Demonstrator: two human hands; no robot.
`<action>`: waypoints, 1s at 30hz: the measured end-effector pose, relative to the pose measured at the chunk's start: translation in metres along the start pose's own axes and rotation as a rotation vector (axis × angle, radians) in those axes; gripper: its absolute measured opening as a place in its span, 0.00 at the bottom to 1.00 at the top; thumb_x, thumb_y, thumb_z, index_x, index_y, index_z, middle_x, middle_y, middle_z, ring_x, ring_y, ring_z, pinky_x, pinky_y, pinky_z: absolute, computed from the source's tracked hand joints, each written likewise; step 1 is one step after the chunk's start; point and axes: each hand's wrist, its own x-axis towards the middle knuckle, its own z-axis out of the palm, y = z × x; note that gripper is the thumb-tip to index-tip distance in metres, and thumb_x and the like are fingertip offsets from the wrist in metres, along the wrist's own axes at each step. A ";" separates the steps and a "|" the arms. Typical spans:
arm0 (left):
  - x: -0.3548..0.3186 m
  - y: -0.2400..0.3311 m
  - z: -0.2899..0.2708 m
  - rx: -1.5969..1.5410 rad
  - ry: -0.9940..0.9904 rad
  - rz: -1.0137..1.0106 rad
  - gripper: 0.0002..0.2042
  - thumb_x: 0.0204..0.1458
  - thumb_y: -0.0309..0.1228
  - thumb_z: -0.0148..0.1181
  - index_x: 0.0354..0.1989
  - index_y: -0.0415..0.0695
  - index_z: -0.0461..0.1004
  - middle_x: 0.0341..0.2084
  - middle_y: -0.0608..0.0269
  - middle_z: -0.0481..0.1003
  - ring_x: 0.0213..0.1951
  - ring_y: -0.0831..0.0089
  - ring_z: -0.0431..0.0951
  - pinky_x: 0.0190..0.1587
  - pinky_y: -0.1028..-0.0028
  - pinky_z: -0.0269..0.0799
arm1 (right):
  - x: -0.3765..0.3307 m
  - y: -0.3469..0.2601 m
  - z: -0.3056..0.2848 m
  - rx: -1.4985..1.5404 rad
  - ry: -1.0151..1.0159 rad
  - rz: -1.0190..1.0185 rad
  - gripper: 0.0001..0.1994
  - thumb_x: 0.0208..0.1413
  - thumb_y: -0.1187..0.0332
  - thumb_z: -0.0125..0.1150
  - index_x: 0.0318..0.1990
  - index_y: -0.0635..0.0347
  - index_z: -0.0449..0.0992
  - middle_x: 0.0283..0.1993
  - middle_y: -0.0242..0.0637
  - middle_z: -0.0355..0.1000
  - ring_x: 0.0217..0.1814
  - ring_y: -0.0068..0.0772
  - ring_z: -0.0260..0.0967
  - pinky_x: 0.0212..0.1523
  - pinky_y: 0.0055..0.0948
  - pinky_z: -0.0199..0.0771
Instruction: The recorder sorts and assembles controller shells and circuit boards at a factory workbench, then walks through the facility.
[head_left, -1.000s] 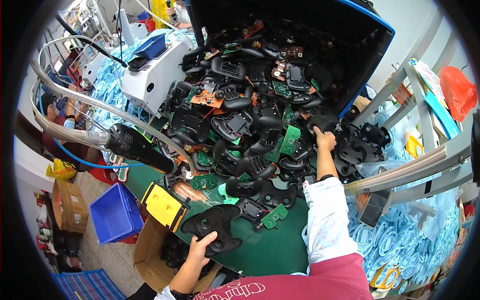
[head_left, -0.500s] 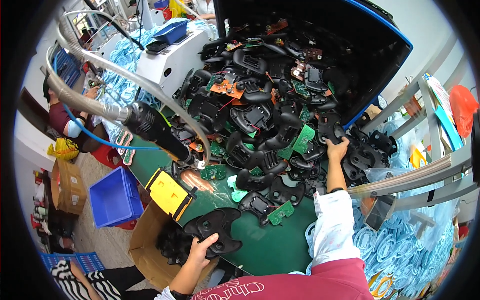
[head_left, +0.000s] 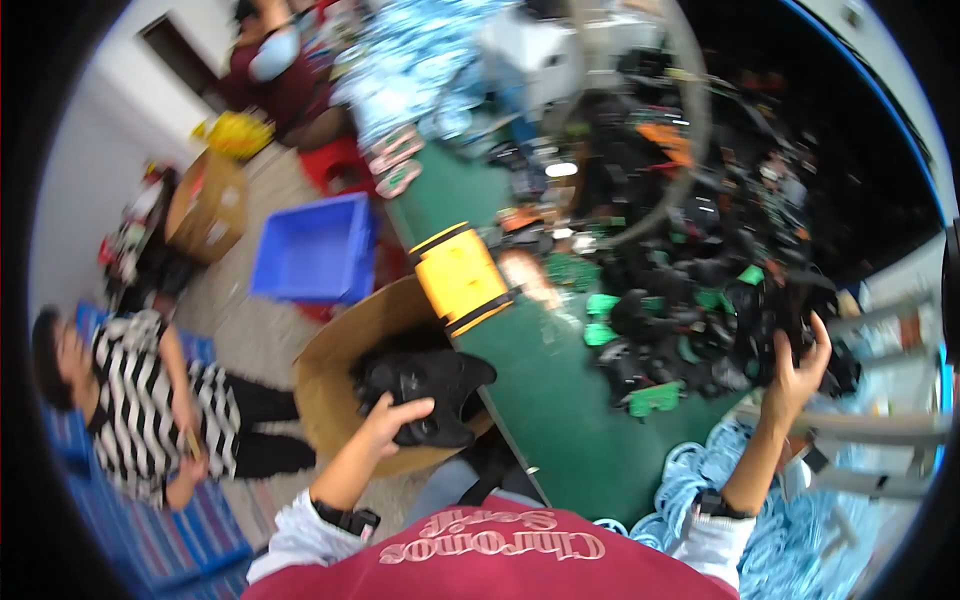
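Here, the left hand (head_left: 392, 425) grasps a black plastic controller shell (head_left: 445, 390), its thumb laid over the top face. In the view, that shell overlaps the opening of a brown open-topped cardboard box (head_left: 325, 380), beside the edge of a green flat worktop (head_left: 575, 430). The right hand (head_left: 798, 372) is at the right end of a jumbled heap of black controller parts (head_left: 690, 300), thumb and fingers raised and parted against a dark piece (head_left: 805, 298); motion blur means I cannot tell whether it grips that piece.

A green irregular circuit board (head_left: 656, 399) lies at the heap's near edge, and a yellow rectangular object with black ends (head_left: 462, 280) sits at the worktop's left edge, near the cardboard box. Light blue ring-shaped pieces (head_left: 690, 480) are piled by the right forearm. Farther left are a blue rectangular plastic bin (head_left: 315, 248) and a person in a black-and-white striped top (head_left: 140, 400).
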 end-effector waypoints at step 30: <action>-0.003 -0.061 -0.114 0.586 0.352 -0.153 0.15 0.48 0.28 0.55 0.46 0.41 0.67 0.37 0.62 0.70 0.34 0.76 0.72 0.35 0.78 0.68 | -0.079 0.190 -0.026 -0.279 0.183 0.668 0.27 0.39 0.71 0.66 0.49 0.67 0.66 0.35 0.38 0.69 0.21 0.24 0.66 0.13 0.16 0.65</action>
